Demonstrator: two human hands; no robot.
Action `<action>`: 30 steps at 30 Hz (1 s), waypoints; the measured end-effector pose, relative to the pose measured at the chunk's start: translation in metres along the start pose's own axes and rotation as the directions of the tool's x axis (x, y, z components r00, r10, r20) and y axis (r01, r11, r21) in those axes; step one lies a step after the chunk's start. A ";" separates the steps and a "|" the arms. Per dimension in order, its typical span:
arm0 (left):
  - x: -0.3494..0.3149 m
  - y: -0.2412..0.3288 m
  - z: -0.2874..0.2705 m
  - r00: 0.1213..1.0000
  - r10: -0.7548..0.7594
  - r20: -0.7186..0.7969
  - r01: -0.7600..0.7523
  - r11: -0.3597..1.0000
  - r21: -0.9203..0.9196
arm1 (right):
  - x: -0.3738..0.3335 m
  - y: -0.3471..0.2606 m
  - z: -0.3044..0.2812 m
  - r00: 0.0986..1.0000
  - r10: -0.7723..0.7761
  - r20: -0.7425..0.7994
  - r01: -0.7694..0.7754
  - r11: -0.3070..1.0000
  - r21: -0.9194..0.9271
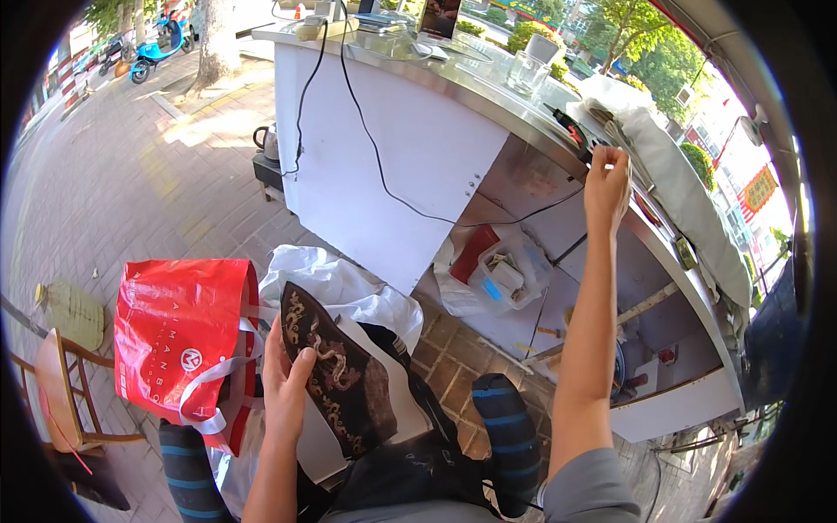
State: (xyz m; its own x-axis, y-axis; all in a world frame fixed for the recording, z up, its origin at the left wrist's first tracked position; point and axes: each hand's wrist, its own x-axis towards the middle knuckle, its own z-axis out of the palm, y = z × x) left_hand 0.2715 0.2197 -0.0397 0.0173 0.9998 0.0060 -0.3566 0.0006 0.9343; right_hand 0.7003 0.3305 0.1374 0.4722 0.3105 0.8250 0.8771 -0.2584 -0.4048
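My left hand point(286, 375) grips the left edge of a dark brown piece point(336, 370) with a gold and pink ornamental pattern, thumb on top. It looks like cloth or leather, but I cannot tell which. A pale sheet point(388, 349) lies under it on my lap. My right arm reaches up to the counter edge, where my right hand point(608, 179) has its fingers pinched together. What they hold, if anything, is too small to make out. Just beside those fingers lies a black and orange tool point(571, 129), its kind unclear.
A red shopping bag point(179, 340) and white plastic bags point(340, 292) stand at my left. The white counter point(384, 131) curves ahead and right, with a glass point(527, 71) on top and a clear plastic box point(514, 275) on its shelf. A black cable point(375, 148) hangs across its front.
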 end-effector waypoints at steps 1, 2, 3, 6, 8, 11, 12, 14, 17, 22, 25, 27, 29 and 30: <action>0.000 -0.001 -0.002 0.997 -0.079 -0.021 0.079 0.997 0.002 | 0.023 0.009 0.005 0.994 0.043 0.098 -0.031 0.992 -0.125; -0.002 0.000 -0.004 0.999 -0.040 0.009 0.040 0.998 -0.045 | 0.041 0.015 0.011 0.977 0.110 0.184 -0.063 0.968 -0.244; -0.003 0.000 -0.005 0.998 -0.066 0.020 0.068 0.993 -0.098 | 0.056 0.020 0.018 0.953 0.150 0.265 -0.066 0.951 -0.304; -0.002 0.001 -0.010 0.996 -0.088 0.014 0.089 0.986 -0.138 | 0.087 0.035 0.037 0.868 0.223 0.444 -0.052 0.930 -0.364; -0.001 0.000 -0.011 0.994 -0.105 0.010 0.105 0.981 -0.163 | 0.094 0.045 0.051 0.892 0.160 0.423 -0.038 0.959 -0.282; -0.005 -0.006 -0.008 0.989 -0.150 0.012 0.151 0.986 -0.077 | 0.093 0.056 0.057 0.930 0.165 0.329 -0.064 0.952 -0.298; -0.005 -0.008 -0.007 0.991 -0.134 0.012 0.134 0.989 -0.069 | 0.090 0.055 0.052 0.970 0.080 0.228 -0.027 0.974 -0.225; -0.007 -0.011 -0.006 0.985 -0.171 -0.018 0.168 0.980 -0.108 | 0.075 0.042 0.031 0.992 0.023 0.122 -0.029 0.999 0.044; -0.007 -0.010 -0.007 0.994 -0.099 -0.055 0.092 0.988 -0.123 | 0.023 -0.005 -0.019 0.930 0.041 0.366 -0.316 0.600 0.735; -0.002 0.000 -0.007 0.998 -0.035 -0.053 0.034 0.999 -0.017 | -0.105 -0.093 -0.085 0.680 -0.206 0.703 -0.637 0.309 0.706; -0.004 0.005 -0.008 0.996 -0.081 -0.029 0.076 0.988 -0.131 | -0.163 -0.121 -0.095 0.519 -0.299 0.801 -0.760 0.267 0.592; -0.005 0.008 -0.008 0.998 -0.062 -0.033 0.058 0.994 -0.093 | -0.185 -0.128 -0.096 0.419 -0.385 0.822 -0.803 0.265 0.534; -0.007 0.010 -0.010 0.994 -0.088 -0.058 0.085 0.995 -0.054 | -0.199 -0.130 -0.097 0.300 -0.469 0.831 -0.753 0.418 0.508; -0.007 0.012 -0.010 0.998 -0.050 -0.042 0.048 0.998 -0.045 | -0.205 -0.130 -0.098 0.312 -0.484 0.817 -0.654 0.515 0.555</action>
State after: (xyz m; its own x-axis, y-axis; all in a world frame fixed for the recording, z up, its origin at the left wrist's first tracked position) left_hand 0.2583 0.2125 -0.0323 -0.0038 0.9985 -0.0554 -0.3973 0.0493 0.9163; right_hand 0.4806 0.2104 0.0594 -0.2054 0.9698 0.1313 0.1916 0.1714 -0.9664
